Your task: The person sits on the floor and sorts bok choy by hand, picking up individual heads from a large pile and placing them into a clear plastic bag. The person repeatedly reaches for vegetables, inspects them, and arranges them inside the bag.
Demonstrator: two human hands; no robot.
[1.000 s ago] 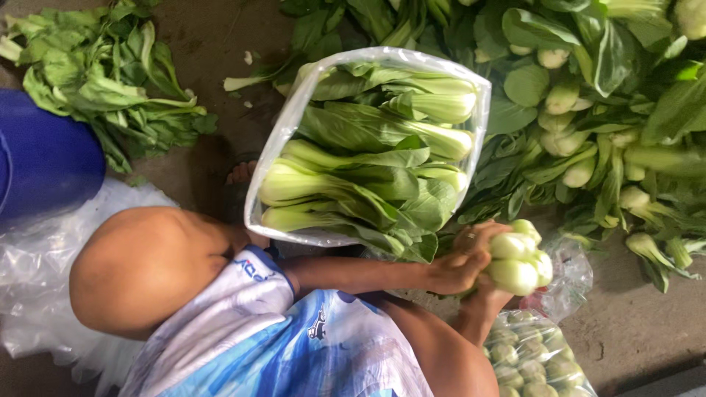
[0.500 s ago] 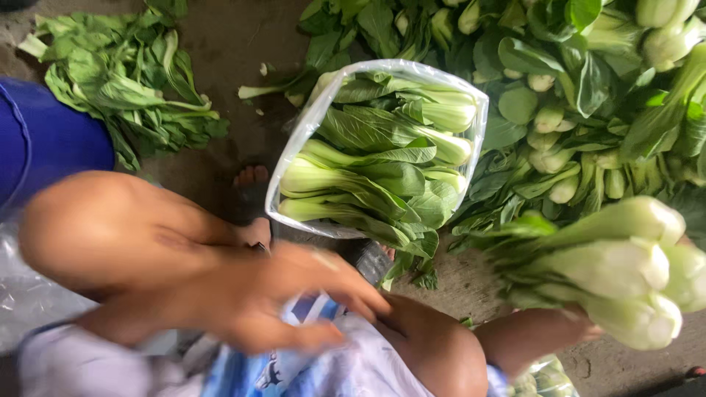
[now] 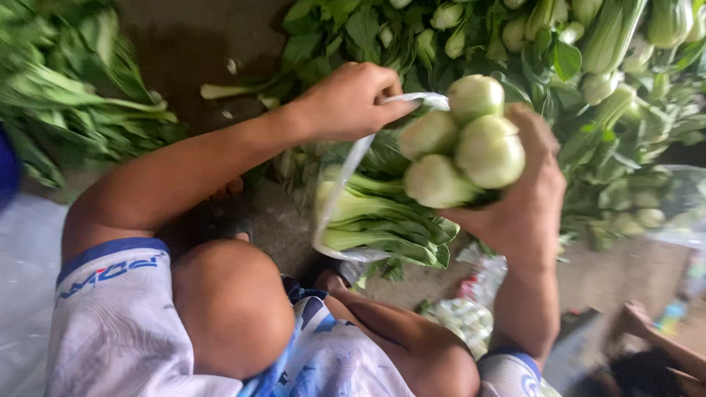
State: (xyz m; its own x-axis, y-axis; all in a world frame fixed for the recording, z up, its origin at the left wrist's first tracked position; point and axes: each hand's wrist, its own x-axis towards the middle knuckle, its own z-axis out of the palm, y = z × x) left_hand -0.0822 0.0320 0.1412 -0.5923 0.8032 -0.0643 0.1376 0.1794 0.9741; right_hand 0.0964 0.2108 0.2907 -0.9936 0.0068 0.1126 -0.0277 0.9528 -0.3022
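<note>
My right hand [image 3: 523, 198] grips a bunch of bok choy [image 3: 463, 143] by its pale round stem ends, held over the mouth of a clear plastic bag [image 3: 346, 184]. My left hand [image 3: 351, 99] pinches the bag's top rim and holds it open. More bok choy [image 3: 375, 220] lies packed inside the bag, stems pale and leaves dark green.
A heap of loose bok choy [image 3: 588, 66] covers the ground at the back and right. Leafy greens [image 3: 73, 110] lie at the left beside a blue tub [image 3: 9, 169]. My bent knees [image 3: 228, 301] are below. Another filled bag [image 3: 463, 320] lies by my right leg.
My left hand rose from my lap to the bag's rim. My right hand brought the bunch from the right to the bag's mouth. The view has shifted closer.
</note>
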